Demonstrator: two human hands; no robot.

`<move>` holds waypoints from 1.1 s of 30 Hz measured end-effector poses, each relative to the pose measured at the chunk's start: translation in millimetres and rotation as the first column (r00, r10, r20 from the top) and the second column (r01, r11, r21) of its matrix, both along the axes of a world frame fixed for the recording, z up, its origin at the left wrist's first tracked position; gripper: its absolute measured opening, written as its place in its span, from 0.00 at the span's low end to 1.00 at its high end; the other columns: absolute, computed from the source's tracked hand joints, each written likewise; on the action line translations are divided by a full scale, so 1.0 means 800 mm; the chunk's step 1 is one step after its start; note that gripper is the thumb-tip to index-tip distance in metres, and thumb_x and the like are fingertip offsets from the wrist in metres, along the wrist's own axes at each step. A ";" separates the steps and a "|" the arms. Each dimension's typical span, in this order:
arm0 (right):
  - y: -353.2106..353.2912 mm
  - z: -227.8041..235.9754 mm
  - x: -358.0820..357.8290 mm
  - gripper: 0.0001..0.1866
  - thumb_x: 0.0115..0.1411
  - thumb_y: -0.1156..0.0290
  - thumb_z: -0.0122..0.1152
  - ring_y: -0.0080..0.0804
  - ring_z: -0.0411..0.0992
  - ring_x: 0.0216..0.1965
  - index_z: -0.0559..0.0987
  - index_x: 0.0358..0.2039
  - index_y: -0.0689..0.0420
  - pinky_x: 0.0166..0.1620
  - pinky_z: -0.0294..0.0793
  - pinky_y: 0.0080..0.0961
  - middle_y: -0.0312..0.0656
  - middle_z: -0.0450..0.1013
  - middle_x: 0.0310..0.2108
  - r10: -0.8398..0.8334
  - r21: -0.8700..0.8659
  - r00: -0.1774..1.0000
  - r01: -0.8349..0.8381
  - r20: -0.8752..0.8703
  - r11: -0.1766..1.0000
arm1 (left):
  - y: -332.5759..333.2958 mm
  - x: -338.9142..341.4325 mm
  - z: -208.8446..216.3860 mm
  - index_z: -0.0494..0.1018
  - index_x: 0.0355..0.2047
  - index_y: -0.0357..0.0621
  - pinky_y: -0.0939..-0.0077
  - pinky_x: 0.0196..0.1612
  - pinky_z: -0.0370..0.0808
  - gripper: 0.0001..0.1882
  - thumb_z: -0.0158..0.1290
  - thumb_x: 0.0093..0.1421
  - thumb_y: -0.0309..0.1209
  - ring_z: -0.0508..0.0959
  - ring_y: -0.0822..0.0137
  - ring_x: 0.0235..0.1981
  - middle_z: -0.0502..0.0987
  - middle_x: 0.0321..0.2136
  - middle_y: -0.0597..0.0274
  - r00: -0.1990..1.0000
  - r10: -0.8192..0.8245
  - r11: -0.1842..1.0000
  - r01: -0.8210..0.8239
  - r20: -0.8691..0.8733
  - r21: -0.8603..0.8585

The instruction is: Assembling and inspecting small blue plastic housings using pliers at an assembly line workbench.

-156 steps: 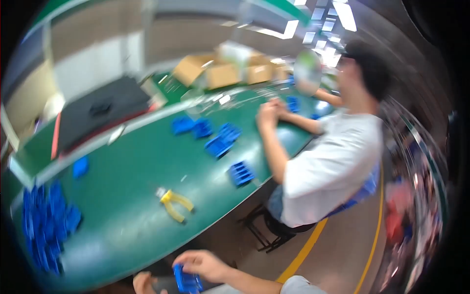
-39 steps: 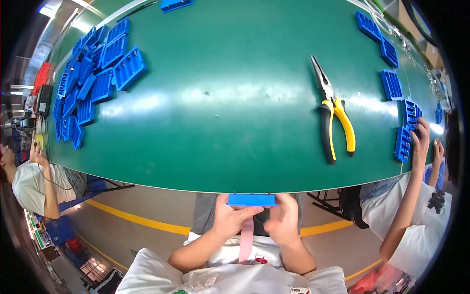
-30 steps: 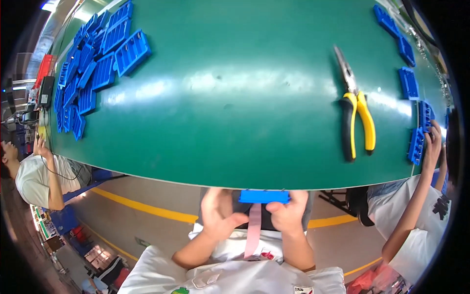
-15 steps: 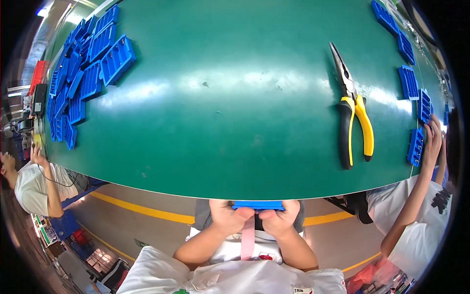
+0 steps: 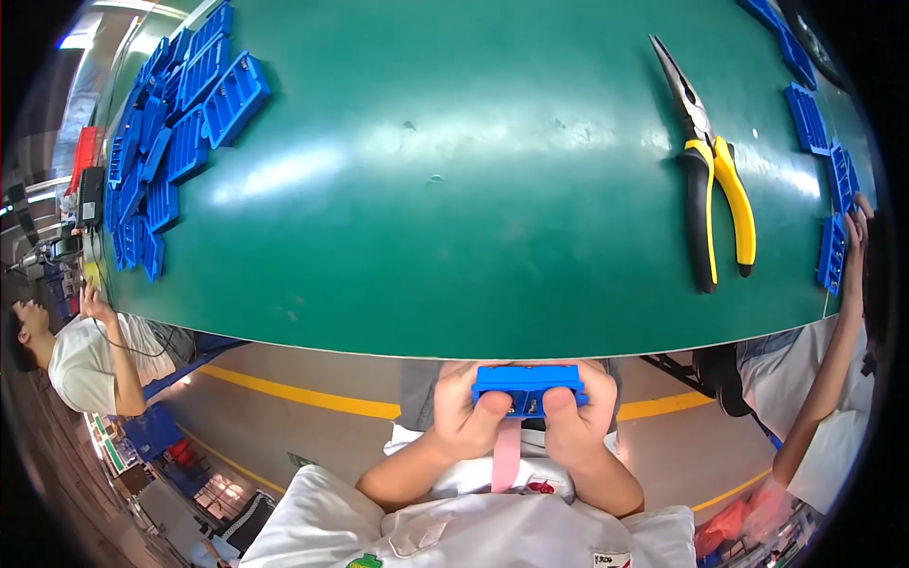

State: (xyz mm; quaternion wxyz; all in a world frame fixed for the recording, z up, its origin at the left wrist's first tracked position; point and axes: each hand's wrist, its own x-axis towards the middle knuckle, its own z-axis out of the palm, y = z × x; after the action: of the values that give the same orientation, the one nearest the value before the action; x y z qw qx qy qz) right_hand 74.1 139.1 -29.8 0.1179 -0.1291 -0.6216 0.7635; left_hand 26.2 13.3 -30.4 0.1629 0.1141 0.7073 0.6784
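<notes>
Between both hands, just off the table's front edge, is a small blue plastic case [image 5: 527, 379] with compartments. My left hand [image 5: 464, 409] grips its left end, the thumb pressing on the near face. My right hand [image 5: 579, 412] grips its right end the same way. Small metallic bits show in the compartments between the thumbs, too small to name. The fingers behind the case are partly hidden. On the green table [image 5: 426, 246], to the right and beyond my hands, lie needle-nose pliers [image 5: 705, 170] with yellow and black handles, jaws pointing away.
A heap of similar blue cases [image 5: 161, 133] lies at the far left. More blue cases [image 5: 808, 118] line the right edge, where a co-worker's hand [image 5: 857, 227] touches one. Another person [image 5: 99, 350] sits at the left. A red object [image 5: 85, 156] and a black box [image 5: 90, 196] stand beyond the heap.
My hands have tilted the blue case, so its near face and compartments now show. The whole view has shifted slightly. The co-worker's hand at the right remains by the blue cases.
</notes>
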 end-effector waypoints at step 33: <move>-0.005 0.029 0.028 0.14 0.67 0.60 0.54 0.17 0.64 0.32 0.67 0.41 0.57 0.35 0.66 0.19 0.36 0.69 0.35 -0.015 -0.022 0.961 0.022 0.277 1.000 | 0.005 0.020 0.035 0.75 0.39 0.35 0.67 0.40 0.69 0.17 0.49 0.64 0.39 0.76 0.56 0.33 0.78 0.33 0.52 0.958 0.061 0.995 -0.035 0.279 -0.098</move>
State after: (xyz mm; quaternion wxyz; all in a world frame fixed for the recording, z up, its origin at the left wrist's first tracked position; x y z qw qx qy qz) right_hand 96.6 135.4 -6.8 0.0354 -0.2420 -0.6212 0.7445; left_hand 42.4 16.9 -2.5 0.2504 -0.0085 0.7098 0.6583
